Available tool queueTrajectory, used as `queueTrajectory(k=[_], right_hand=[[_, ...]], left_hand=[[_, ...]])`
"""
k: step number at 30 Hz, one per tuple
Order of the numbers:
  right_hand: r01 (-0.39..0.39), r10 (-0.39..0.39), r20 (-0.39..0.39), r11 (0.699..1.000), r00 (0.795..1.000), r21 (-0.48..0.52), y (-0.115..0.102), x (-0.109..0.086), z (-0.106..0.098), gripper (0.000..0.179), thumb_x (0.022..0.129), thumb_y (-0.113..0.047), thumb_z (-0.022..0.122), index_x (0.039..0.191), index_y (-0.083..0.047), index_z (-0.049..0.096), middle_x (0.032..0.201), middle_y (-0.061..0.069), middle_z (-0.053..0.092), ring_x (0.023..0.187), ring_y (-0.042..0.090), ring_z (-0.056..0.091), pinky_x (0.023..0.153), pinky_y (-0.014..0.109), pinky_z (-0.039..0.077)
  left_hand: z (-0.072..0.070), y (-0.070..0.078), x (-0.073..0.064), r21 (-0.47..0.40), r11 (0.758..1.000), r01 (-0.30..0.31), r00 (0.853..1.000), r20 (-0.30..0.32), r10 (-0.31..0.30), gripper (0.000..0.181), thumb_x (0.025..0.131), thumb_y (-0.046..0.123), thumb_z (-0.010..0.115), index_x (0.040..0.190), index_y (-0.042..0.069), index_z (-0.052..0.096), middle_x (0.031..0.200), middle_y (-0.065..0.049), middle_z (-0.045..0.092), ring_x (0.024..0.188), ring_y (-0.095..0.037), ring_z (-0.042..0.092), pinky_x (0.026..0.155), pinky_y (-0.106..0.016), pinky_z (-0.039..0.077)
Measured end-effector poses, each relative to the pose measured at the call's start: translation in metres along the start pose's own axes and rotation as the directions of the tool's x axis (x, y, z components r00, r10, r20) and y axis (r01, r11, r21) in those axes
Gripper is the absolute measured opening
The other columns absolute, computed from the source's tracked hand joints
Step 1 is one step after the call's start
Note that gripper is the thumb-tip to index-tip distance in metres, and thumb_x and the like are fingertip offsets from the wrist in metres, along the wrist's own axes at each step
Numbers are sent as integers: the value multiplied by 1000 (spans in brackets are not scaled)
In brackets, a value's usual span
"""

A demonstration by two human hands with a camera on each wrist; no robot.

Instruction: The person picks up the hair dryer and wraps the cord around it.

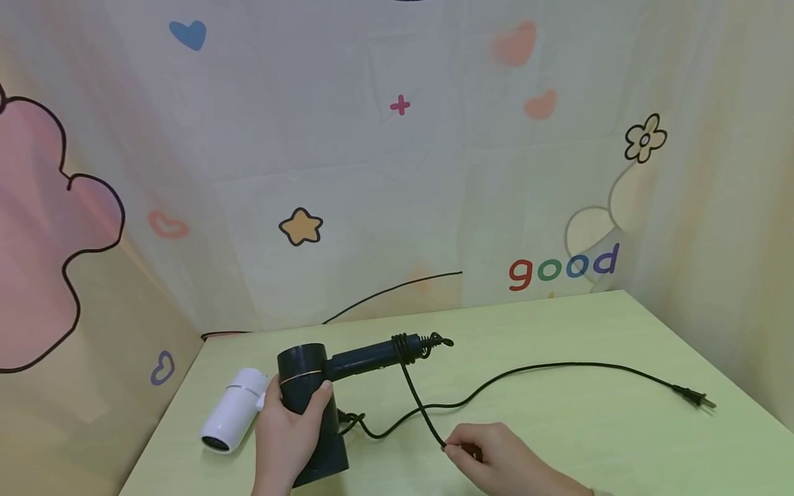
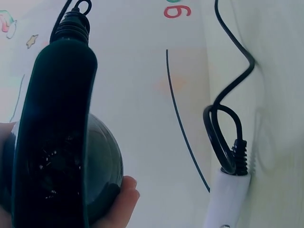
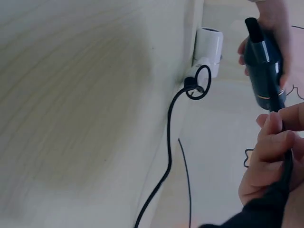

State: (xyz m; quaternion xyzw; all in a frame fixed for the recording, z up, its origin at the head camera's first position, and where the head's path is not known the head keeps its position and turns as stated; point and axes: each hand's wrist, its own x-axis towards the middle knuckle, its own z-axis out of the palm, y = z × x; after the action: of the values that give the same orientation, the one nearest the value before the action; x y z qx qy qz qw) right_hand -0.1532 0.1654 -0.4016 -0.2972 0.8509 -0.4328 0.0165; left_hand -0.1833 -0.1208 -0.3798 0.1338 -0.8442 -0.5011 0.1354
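A dark navy hair dryer [image 1: 305,386] is gripped round its barrel by my left hand [image 1: 282,434], above the table's near left side. Its handle points right, with several turns of black cord [image 1: 417,394] wound near the end. From those turns the cord runs down to my right hand [image 1: 493,455], which pinches it between thumb and fingers. The right wrist view shows my right-hand fingers [image 3: 266,166] curled about the cord. Behind my left hand lies a white hair dryer [image 1: 234,413], its handle mostly hidden in the head view; the left wrist view shows the handle's end [image 2: 231,194].
The white dryer's black cord [image 1: 558,365] crosses the pale green table [image 1: 595,324], passing behind the held cord. Its two-pin plug [image 1: 691,396] lies towards the right edge. A printed curtain [image 1: 384,172] hangs along the table's back and sides.
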Motion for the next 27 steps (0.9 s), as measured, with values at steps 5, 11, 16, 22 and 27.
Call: queueTrajectory(k=[5, 11, 16, 22, 27], right_hand=[[-71, 69, 25, 995, 997, 74, 13, 7, 1, 18, 96, -24, 55, 93, -12, 69, 74, -10, 58, 59, -4, 43, 54, 19, 41], [-172, 164, 69, 974, 984, 148, 26, 15, 0, 23, 95, -25, 57, 94, -6, 70, 83, 4, 65, 62, 1, 50, 56, 22, 44], [-174, 162, 89, 975, 983, 139, 34, 19, 0, 25, 95, -25, 57, 92, -3, 69, 81, 10, 64, 61, 2, 50, 55, 22, 43], [-190, 180, 85, 973, 980, 129, 43, 22, 1, 25, 94, -24, 57, 89, -2, 69, 81, 11, 65, 60, 3, 49, 53, 21, 41], [-248, 239, 86, 962, 967, 112, 46, 26, 0, 31, 93, -30, 58, 84, -3, 69, 71, 8, 61, 57, 5, 47, 50, 21, 37]], left_hand=[[-1, 3, -1, -42, 999, 25, 999, 33, -24, 93, 81, 55, 66, 143, -3, 29, 110, -26, 58, 78, -26, 67, 62, -40, 56], [-1, 5, -5, -34, 998, 52, 997, 55, -50, 98, 81, 56, 66, 146, -4, 24, 115, -29, 56, 87, -31, 65, 66, -41, 56], [0, 4, -6, -24, 999, 43, 997, 62, -41, 101, 80, 57, 66, 146, -6, 22, 115, -32, 55, 88, -33, 64, 66, -41, 55], [2, 5, -9, -43, 998, 52, 995, 83, -48, 100, 79, 57, 67, 146, -3, 23, 115, -30, 56, 82, -28, 66, 64, -40, 56], [2, 7, -11, -76, 996, 55, 993, 109, -47, 96, 79, 55, 68, 145, 0, 26, 111, -26, 58, 76, -23, 67, 63, -39, 57]])
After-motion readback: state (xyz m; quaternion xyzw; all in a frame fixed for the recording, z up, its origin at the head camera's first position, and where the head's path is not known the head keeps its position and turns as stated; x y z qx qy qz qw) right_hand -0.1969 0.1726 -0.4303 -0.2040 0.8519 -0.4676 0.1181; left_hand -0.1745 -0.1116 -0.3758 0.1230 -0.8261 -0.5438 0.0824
